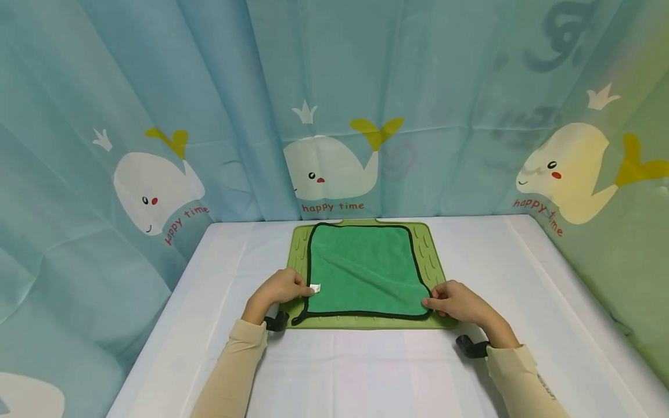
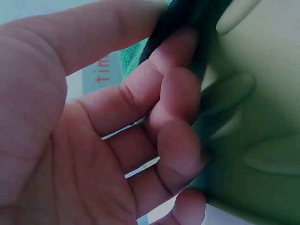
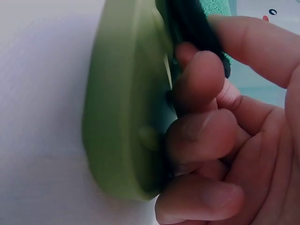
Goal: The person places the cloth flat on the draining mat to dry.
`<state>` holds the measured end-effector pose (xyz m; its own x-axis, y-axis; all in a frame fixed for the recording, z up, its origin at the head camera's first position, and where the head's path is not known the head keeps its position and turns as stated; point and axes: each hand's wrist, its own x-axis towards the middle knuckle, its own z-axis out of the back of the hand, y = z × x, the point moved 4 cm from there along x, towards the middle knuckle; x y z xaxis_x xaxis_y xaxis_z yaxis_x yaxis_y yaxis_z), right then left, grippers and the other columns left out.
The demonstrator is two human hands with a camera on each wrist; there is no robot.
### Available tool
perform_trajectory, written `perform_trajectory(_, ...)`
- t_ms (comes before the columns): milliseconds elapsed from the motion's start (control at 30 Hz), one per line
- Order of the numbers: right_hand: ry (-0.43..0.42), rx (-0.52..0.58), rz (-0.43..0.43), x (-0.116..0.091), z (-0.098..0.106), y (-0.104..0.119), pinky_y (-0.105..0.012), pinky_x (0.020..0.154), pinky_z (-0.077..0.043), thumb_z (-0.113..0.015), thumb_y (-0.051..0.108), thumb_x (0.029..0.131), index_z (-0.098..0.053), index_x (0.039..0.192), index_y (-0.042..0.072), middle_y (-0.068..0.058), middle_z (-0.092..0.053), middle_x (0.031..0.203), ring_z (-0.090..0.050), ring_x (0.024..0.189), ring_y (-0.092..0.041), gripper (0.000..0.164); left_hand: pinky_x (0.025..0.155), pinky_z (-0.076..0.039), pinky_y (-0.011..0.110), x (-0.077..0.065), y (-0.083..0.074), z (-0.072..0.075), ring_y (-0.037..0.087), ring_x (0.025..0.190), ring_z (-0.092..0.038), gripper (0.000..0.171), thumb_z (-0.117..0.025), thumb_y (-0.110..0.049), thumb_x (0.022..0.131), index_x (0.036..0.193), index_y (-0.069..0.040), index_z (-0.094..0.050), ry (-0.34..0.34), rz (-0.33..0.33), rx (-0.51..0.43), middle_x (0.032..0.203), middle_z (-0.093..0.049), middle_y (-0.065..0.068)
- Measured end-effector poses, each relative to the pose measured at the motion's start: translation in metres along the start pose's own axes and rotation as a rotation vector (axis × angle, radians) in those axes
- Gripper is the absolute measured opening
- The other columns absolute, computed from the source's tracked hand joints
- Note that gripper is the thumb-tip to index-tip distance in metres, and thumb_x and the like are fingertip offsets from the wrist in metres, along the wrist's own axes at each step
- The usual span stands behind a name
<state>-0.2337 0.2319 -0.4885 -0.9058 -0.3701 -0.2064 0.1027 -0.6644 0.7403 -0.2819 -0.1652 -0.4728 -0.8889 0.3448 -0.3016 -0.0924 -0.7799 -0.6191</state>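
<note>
A green towel (image 1: 360, 267) with a black border lies spread over a light green mat (image 1: 430, 255) with raised ridges. My left hand (image 1: 284, 287) pinches the towel's left edge beside a small white tag (image 1: 315, 288). In the left wrist view, the black border (image 2: 161, 35) passes between the thumb and index finger of the left hand (image 2: 108, 112). My right hand (image 1: 460, 302) pinches the towel's near right corner. The right wrist view shows the border (image 3: 197, 28) between thumb and index finger, with the other fingers of the right hand (image 3: 225, 122) curled beside the mat's edge (image 3: 110, 140).
The mat sits on a white-covered table (image 1: 366, 371). Behind and along both sides hangs a blue-green curtain (image 1: 444, 69) printed with white whales. A black strap piece shows at the left wrist (image 1: 277, 321) and the right wrist (image 1: 472, 347).
</note>
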Motion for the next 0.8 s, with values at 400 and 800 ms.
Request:
perform_trajectory(400,0.034,0.029,-0.011,-0.007,0.000,0.005,-0.023,0.050,-0.031,-0.068,0.031,0.099,-0.055,0.069,0.008,0.003,-0.051,0.060,-0.036,0.052,-0.007,0.040,0.050,-0.028,0.026,-0.007,0.004,0.016,0.009,0.050,-0.024,0.050,-0.068,-0.029,0.098,0.056,-0.017,-0.045,0.040,-0.088,-0.058,0.054,-0.032,-0.008)
perform_trajectory(800,-0.015,0.031,-0.135,-0.005,-0.008,0.006,-0.027,0.048,-0.036,-0.073,0.025,0.093,-0.057,0.061,0.011,0.004,-0.049,0.052,-0.042,0.049,-0.012,0.038,0.050,-0.031,0.026,-0.011,0.008,0.017,0.008,0.048,-0.029,0.046,-0.068,-0.025,0.098,0.058,-0.009,-0.052,0.114,-0.093,-0.090,0.053,-0.042,-0.006)
